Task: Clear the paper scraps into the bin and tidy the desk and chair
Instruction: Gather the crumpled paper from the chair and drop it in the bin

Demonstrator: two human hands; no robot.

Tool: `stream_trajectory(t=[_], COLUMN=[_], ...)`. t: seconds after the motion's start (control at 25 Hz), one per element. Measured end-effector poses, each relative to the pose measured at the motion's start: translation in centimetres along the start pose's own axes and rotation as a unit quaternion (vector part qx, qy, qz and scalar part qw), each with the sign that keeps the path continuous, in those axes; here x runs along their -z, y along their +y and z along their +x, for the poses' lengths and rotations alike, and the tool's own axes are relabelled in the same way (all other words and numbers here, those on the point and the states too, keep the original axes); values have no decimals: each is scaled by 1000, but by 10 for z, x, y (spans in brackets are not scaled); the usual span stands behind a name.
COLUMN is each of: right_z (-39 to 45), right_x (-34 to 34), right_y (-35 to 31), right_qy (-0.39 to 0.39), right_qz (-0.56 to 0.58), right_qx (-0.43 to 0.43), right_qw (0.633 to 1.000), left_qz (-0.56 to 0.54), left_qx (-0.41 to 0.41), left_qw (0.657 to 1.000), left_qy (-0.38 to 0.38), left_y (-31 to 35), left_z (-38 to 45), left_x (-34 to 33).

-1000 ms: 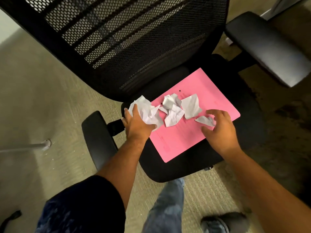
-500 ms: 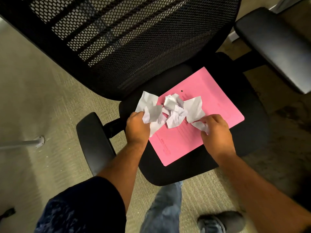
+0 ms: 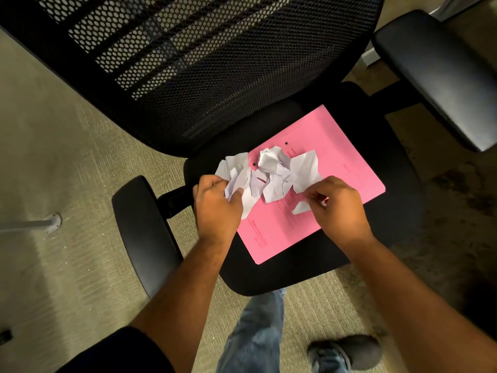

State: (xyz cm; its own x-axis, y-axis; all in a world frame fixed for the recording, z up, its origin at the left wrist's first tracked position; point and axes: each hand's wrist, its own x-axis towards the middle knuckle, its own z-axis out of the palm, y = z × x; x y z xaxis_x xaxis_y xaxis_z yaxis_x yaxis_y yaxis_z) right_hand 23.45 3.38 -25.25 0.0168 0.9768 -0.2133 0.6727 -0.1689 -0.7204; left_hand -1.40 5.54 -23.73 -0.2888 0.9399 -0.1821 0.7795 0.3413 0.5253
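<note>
Several crumpled white paper scraps (image 3: 274,173) lie in a heap on a pink folder (image 3: 336,162), which rests flat on the black seat (image 3: 295,270) of an office chair. My left hand (image 3: 216,208) is closed on the scraps at the heap's left end, over the folder's left edge. My right hand (image 3: 337,208) pinches scraps at the heap's right end; a small torn piece (image 3: 300,208) sticks out below its fingers. The middle scraps lie loose between both hands. No bin is in view.
The chair's mesh backrest (image 3: 201,63) rises behind the seat. Black armrests stand at the left (image 3: 142,232) and upper right (image 3: 441,74). A white table leg foot (image 3: 52,223) sits on the carpet at left. My leg and shoe (image 3: 347,351) are below the seat.
Both hands have closed inward on the heap, pushing the scraps together. The left hand went from lying flat on the paper to gripping it; the right went from spread fingers to a pinch.
</note>
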Motion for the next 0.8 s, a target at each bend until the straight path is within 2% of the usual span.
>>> stream_trajectory(t=[0.16, 0.36, 0.44, 0.56, 0.68, 0.8], right_z=[23, 43, 52, 63, 62, 60], right_x=[-6, -13, -21, -34, -41, -44], right_y=[-14, -26, -23, -21, -22, -22], right_qy=[-7, -35, -55, -110, -144, -157], right_qz=[-18, -120, -137, -91, -170, -209], right_qx=[29, 84, 71, 28, 92, 110], right_qw=[999, 989, 986, 989, 971, 959], left_qz=[12, 88, 98, 89, 98, 104], left_qx=[-25, -34, -18, 2, 37, 28], left_qw=[998, 987, 985, 987, 983, 983], left_qy=[-55, -133, -139, -135, -153, -151], left_y=[1, 0, 1, 1, -1, -5], left_z=[4, 14, 13, 11, 11, 11], left_x=[1, -6, -10, -15, -20, -22])
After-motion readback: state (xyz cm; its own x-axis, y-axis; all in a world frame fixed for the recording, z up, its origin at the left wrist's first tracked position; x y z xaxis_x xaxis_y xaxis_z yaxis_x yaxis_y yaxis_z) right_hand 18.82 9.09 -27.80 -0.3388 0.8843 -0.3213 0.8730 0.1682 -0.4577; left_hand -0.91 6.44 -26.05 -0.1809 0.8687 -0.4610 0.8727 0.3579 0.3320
